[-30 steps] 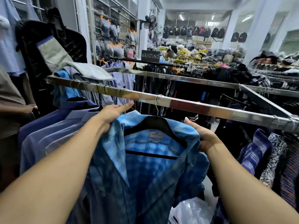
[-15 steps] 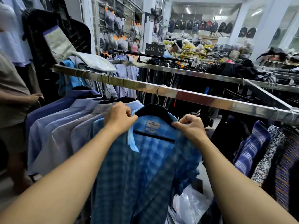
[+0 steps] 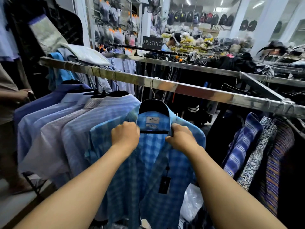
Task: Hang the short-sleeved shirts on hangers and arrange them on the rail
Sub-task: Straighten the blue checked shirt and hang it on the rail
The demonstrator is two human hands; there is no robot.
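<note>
One blue checked shirt (image 3: pixel 148 162) hangs unbuttoned.

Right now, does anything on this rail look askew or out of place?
Yes. At the rail's left end, a grey garment and a bright blue garment lie over the bar instead of hanging from hangers. The blue checked shirt hangs open in front, with the left hand and right hand gripping its edges.

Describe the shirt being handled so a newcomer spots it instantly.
Find the nearest metal rail crossing the frame, then the row of pale shirts hanging from it. The blue checked shirt ends that row on the right, on a black hanger. Only it hangs open, a black tag dangling.
</note>
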